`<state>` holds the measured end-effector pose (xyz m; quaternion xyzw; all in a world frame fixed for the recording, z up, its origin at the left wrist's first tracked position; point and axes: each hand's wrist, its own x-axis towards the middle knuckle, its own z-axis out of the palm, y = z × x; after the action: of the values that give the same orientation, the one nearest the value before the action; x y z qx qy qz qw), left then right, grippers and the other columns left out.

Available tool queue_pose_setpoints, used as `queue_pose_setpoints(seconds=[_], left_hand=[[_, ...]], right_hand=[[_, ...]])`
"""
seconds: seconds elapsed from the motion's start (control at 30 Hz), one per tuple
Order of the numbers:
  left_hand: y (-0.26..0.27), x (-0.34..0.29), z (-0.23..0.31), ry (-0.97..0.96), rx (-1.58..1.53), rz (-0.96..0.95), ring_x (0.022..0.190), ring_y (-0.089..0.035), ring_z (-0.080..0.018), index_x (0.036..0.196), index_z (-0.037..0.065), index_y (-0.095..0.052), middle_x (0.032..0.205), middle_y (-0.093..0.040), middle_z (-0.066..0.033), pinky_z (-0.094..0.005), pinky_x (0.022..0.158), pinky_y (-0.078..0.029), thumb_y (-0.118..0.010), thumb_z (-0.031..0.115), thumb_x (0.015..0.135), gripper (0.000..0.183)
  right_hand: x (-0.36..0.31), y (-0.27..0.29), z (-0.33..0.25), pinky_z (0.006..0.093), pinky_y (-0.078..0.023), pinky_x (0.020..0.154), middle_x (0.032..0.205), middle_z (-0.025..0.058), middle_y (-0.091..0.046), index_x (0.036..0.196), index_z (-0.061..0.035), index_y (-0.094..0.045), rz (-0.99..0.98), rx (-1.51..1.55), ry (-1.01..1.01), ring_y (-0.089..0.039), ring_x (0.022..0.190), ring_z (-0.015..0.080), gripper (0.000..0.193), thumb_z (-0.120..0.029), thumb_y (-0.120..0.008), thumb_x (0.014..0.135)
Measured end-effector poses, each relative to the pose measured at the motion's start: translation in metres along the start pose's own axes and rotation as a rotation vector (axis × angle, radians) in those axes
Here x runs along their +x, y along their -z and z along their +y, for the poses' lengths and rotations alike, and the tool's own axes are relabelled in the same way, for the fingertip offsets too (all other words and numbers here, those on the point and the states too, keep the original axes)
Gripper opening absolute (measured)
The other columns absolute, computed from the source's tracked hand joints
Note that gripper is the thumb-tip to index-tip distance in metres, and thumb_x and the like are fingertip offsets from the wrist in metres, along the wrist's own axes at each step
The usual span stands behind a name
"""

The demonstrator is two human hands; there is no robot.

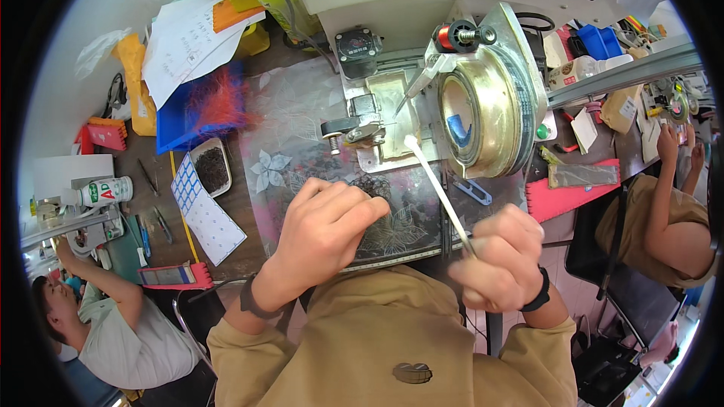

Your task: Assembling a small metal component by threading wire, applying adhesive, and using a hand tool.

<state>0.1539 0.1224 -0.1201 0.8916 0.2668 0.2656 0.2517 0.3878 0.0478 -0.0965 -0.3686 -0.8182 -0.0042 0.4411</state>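
My right hand (501, 260) is closed round the lower end of a long cotton swab (443, 196), a white stick with a rounded white tip. It slants up and left, and its tip is at the front edge of the machine's metal plate (396, 109). Beside the plate stands a wide, brass-coloured metal wheel (494, 117). My left hand (324, 226) is curled, thumb and forefinger together, over the patterned clear mat (290, 151); whatever it may pinch is hidden. Some fine dark fibres (371, 185) lie by its fingertips.
Left of the mat are a blue tray (172, 124) with red fibres, a white dish (197, 152) of dark bits and a blue-patterned card (219, 234). A blue flat tool (473, 192) lies below the wheel. Co-workers (124, 332) sit at both sides.
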Motion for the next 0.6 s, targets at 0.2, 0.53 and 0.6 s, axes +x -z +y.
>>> queue_pose_setpoints(seconds=[0.2, 0.53, 0.6], left_hand=[[-0.003, 0.001, 0.002, -0.007, 0.026, 0.027, 0.072, -0.057, -0.0226, 0.094, 0.009, -0.066, 0.077, -0.058, -0.0026, -0.0348, 0.068, -0.040, -0.068, -0.003, 0.072, 0.025], [-0.003, -0.001, 0.000, 0.005, 0.031, 0.046, 0.075, -0.057, -0.0210, 0.093, 0.010, -0.066, 0.078, -0.056, -0.0006, -0.0344, 0.071, -0.041, -0.069, 0.000, 0.071, 0.024], [-0.002, -0.002, 0.000, 0.007, 0.017, 0.037, 0.077, -0.059, -0.0226, 0.093, 0.009, -0.066, 0.079, -0.059, -0.0025, -0.0353, 0.070, -0.041, -0.068, -0.002, 0.072, 0.024]], right_hand=[[0.013, 0.000, -0.002, 0.0264, -0.030, 0.049, 0.067, -0.0019, -0.048, 0.092, -0.0137, -0.059, 0.088, 0.005, 0.059, -0.050, 0.058, 0.0145, 0.017, -0.028, -0.064, 0.084], [0.019, -0.006, 0.002, 0.0256, -0.029, 0.049, 0.066, -0.0020, -0.047, 0.090, -0.0128, -0.057, 0.057, -0.047, 0.049, -0.050, 0.057, 0.0134, 0.016, -0.024, -0.064, 0.081], [0.016, -0.006, 0.001, 0.0256, -0.029, 0.048, 0.065, -0.0021, -0.045, 0.089, -0.0126, -0.056, 0.076, -0.048, 0.065, -0.049, 0.057, 0.0136, 0.016, -0.023, -0.063, 0.080]])
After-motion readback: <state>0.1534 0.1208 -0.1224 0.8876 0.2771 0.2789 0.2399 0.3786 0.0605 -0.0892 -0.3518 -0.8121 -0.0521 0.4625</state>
